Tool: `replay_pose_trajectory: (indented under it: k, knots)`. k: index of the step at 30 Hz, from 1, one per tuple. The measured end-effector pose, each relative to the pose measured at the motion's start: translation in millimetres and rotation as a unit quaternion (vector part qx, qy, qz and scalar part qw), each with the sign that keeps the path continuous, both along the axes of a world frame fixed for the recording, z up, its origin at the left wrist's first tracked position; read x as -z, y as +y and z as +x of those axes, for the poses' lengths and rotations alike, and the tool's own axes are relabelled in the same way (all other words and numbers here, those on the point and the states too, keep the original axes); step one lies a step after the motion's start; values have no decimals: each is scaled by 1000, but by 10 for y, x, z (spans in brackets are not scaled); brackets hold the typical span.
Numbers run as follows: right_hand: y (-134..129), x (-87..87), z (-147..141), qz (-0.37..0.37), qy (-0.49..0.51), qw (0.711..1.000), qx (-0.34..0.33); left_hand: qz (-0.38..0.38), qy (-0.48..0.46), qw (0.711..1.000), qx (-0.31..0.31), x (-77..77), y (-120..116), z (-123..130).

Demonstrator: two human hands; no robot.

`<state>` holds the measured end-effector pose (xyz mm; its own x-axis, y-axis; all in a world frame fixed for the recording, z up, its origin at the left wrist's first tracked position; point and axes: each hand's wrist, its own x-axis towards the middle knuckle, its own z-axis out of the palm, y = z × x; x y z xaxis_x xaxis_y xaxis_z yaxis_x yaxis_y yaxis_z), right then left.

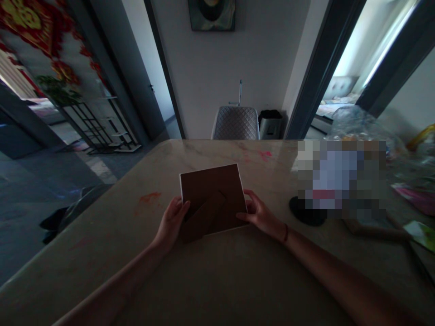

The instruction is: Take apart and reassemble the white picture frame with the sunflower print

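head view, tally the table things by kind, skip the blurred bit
picture frame in the hands: 1
black rounded object: 1
wooden strip: 1
pink sheet: 1
green card: 1
clear plastic bag: 1
yellow curved item: 1
total: 7, blurred patch uncounted

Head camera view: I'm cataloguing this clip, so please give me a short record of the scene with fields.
Item: brown rectangular picture frame, white-edged, back facing up, with a brown easel stand
Left hand: holding the frame's left edge
Right hand: fingers on the frame's right edge
Right wrist: thin black wristband
Surface: cream marble-look table with a red stain
Beyond the table: grey quilted chair
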<state>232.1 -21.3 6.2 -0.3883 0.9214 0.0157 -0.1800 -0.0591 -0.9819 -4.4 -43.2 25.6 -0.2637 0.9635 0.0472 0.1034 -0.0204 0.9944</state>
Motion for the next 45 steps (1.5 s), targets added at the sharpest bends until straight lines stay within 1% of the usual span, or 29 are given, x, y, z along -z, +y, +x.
replay_pose_trajectory:
  k: [2, 4, 6, 8, 10, 12, 15, 17, 20, 24, 27, 30, 33, 36, 40, 41, 43, 45]
  knots:
    - [-10, -16, 0, -13, -2, 1000, 7, -13, -36, 999, 17, 5, 5, -13]
    - [-5, -11, 1, -14, -7, 1000, 20, -28, -71, 996, 48, 19, 9, -26]
    - [17, 15, 5, -8, -12, 999, 41, -20, -96, 992, 85, 32, 5, -33]
    - [51, 54, 11, 1, -23, 997, 75, -3, -98, 989, 113, 29, -8, -27]
    - [85, 95, 14, 16, -50, 992, 111, 7, -83, 990, 117, 4, -30, -12]
    - [104, 126, 10, 39, -81, 986, 139, 12, -62, 993, 101, -29, -49, 5]
    - [99, 147, -15, 73, -94, 981, 154, 39, -32, 997, 56, -46, -56, 19]
    - [86, 153, -39, 92, -88, 981, 150, 76, -4, 997, 8, -18, -56, 24]
    - [79, 172, -63, 105, -68, 983, 134, 135, 60, 988, -51, 64, -87, 37]
    - [105, 215, -62, 98, -33, 986, 130, 166, 147, 973, -64, 149, -165, 51]
    - [123, 237, -55, 106, -47, 984, 133, 170, 159, 971, -53, 158, -174, 53]
    - [110, 237, -67, 137, -100, 974, 152, 158, 113, 980, -33, 128, -138, 79]
    - [70, 227, -102, 206, -188, 939, 200, 123, 55, 991, 22, 83, -130, 147]
    - [36, 227, -145, 254, -258, 906, 217, 77, 31, 994, 71, 67, -187, 214]
    - [26, 242, -185, 256, -304, 887, 236, -24, 34, 992, 117, 125, -267, 231]
    - [28, 244, -190, 255, -309, 884, 241, -34, 40, 991, 121, 143, -274, 225]
    - [30, 245, -195, 257, -313, 881, 244, -31, 58, 990, 123, 161, -268, 210]
    - [33, 242, -194, 258, -316, 881, 240, -27, 70, 989, 125, 146, -248, 195]
